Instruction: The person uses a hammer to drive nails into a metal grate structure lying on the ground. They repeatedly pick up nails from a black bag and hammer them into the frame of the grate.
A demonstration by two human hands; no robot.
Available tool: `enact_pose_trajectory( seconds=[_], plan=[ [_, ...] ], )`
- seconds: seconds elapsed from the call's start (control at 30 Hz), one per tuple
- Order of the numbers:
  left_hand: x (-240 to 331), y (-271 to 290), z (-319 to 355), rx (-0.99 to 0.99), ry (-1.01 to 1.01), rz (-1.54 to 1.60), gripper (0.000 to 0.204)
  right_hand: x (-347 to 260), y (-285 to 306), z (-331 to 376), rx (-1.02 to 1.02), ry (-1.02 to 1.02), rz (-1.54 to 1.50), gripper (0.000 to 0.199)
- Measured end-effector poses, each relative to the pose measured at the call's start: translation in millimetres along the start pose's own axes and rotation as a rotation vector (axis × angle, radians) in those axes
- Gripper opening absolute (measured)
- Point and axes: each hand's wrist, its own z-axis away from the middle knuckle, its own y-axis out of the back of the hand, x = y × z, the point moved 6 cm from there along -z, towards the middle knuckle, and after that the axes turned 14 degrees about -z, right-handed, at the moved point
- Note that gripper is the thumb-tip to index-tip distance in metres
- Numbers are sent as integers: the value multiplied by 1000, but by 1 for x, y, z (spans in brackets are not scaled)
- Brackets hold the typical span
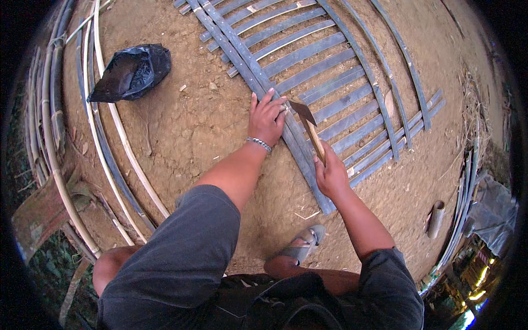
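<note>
My right hand (331, 170) is closed around the wooden handle (315, 140) of a hatchet-like tool. Its broad dark metal head (303, 112) is just above a long bamboo slat (258, 80), beside my left fingertips. My left hand (267, 120), with a chain bracelet at the wrist, rests on that slat. Thumb and forefinger there come together in a pinch, and whatever is between them is too small to make out. The slat lies along the left side of a ladder-like bamboo frame (344, 102), across the ends of several grey crosspieces.
A black plastic bag (132, 72) lies open on the dirt at the left. Long bamboo strips (118, 132) and poles (52, 110) run down the left side. At the right are a short bamboo tube (436, 220), more strips (459, 220) and plastic sheeting (492, 206). My sandalled foot (305, 245) is near the slat's lower end.
</note>
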Motion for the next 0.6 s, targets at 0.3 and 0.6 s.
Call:
enact_pose_trajectory(
  seconds=[0.3, 0.6],
  plan=[
    [-2, -2, 1, -6, 15, 31, 9, 14, -7, -2, 107, -71, -141, 45],
    [-3, 6, -4, -23, -8, 50, 8, 60, -52, -9, 432, -266, -909, 33]
  ],
)
